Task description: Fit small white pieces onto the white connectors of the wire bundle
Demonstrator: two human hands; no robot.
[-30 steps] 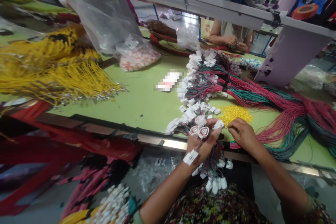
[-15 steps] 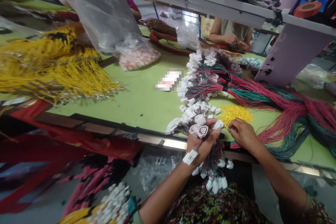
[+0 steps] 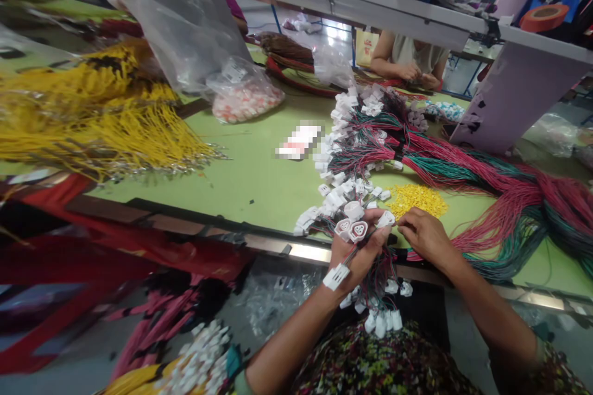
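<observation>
A: Left hand (image 3: 356, 250)?
B: Fingers (image 3: 370, 239) clamped on white three-socket plastic connectors (image 3: 356, 230) (red-and-green wires (image 3: 380, 271) dangling), sockets upward, at the front edge of the green worktop (image 3: 259, 197).
A: Right hand (image 3: 426, 237)?
B: Fingers pinched together beside them; any contents cannot be told.

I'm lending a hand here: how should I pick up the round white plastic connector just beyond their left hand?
Pinch its rounded body from above: the top is free, while the left hand crowds the near side and other white plastic connectors lie beside it.
</observation>
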